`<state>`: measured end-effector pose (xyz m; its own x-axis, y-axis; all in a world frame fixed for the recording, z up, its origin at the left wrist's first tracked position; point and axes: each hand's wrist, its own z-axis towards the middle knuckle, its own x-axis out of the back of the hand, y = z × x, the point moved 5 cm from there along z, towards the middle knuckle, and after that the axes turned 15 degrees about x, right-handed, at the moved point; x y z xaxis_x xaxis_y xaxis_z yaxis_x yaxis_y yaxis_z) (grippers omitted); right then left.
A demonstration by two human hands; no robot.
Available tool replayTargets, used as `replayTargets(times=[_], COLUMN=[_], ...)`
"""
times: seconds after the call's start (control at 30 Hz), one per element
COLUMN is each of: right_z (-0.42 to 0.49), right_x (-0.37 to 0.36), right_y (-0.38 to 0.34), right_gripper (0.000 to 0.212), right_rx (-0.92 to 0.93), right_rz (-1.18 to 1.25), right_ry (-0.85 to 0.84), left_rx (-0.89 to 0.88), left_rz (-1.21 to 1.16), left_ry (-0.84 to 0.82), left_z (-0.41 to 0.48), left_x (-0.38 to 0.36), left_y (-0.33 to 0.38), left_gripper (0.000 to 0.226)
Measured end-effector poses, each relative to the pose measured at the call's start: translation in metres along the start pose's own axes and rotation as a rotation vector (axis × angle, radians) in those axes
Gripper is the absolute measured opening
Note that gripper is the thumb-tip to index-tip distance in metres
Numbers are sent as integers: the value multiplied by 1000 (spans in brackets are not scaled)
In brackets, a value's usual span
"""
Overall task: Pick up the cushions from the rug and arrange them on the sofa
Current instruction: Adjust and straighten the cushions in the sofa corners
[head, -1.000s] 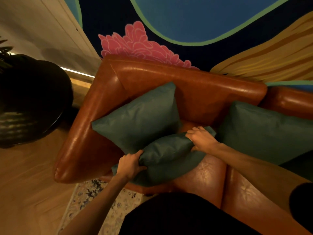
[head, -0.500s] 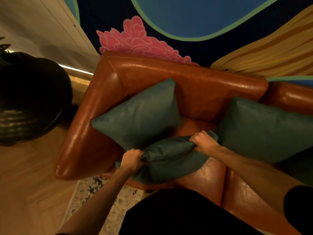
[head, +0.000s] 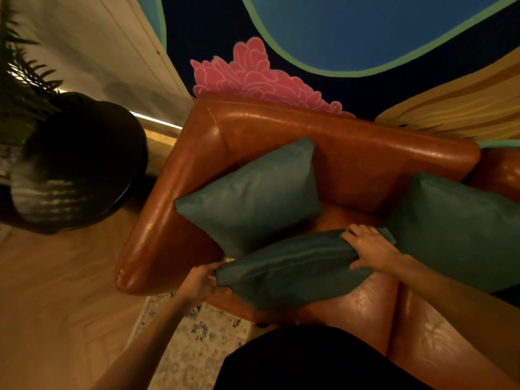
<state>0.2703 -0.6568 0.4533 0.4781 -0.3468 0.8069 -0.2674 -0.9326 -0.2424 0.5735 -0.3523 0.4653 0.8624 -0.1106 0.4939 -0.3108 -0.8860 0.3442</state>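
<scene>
A dark teal cushion (head: 292,271) lies across the seat of the brown leather sofa (head: 365,164). My left hand (head: 202,282) grips its left corner and my right hand (head: 368,249) grips its right end. Behind it a second teal cushion (head: 253,192) leans in the sofa's left corner against the armrest (head: 157,229). A third teal cushion (head: 455,229) rests against the backrest on the right. A strip of the pale patterned rug (head: 194,339) shows below the sofa's front edge.
A large dark round planter (head: 78,161) with green fronds stands on the wooden floor left of the armrest. A painted mural wall (head: 337,38) rises behind the sofa. My dark clothing (head: 309,361) fills the bottom of the view.
Both hands have kept hold of the cushion and shifted it slightly right and toward the front of the seat; its upper face now lies flatter.
</scene>
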Motion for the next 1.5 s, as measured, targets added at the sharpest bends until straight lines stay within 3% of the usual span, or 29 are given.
replayTargets(times=[0.07, 0.2, 0.33, 0.43, 0.6, 0.67, 0.87, 0.97, 1.17, 1.5], right_z=[-1, -1, -6, -22, -30, -26, -9, -4, 2, 17], right_x=[-2, -3, 2, 7, 12, 15, 60, 86, 106, 118], right_y=[2, 1, 11, 29, 29, 24, 37, 53, 80, 95], right_gripper=[89, 93, 102, 107, 85, 79, 39, 29, 30, 45], right_rx=[-6, 0, -2, -113, -197, -179, -119, -153, -227, -128], right_rz=[7, 12, -15, -13, 40, 34, 40, 33, 60, -16], right_ry=[-9, -10, -98, -153, -127, -92, 54, 113, 93, 123], left_rx=[21, 4, -29, -130, -109, -73, -112, -118, -100, -54], left_rz=[-87, -16, 181, 377, 577, 607, 522, 470, 426, 405], left_ry=[-30, -39, -38, 10, 19, 30, 177, 226, 225, 236], left_z=[-3, -3, -7, -5, 18, 23, 21, 20, 32, 13], left_x=[-3, -3, -4, -17, -41, -44, -27, -30, -18, -24], left_y=[4, 5, 23, 63, 108, 111, 122, 137, 164, 169], left_gripper=[56, 64, 80, 96, 124, 119, 69, 60, 62, 70])
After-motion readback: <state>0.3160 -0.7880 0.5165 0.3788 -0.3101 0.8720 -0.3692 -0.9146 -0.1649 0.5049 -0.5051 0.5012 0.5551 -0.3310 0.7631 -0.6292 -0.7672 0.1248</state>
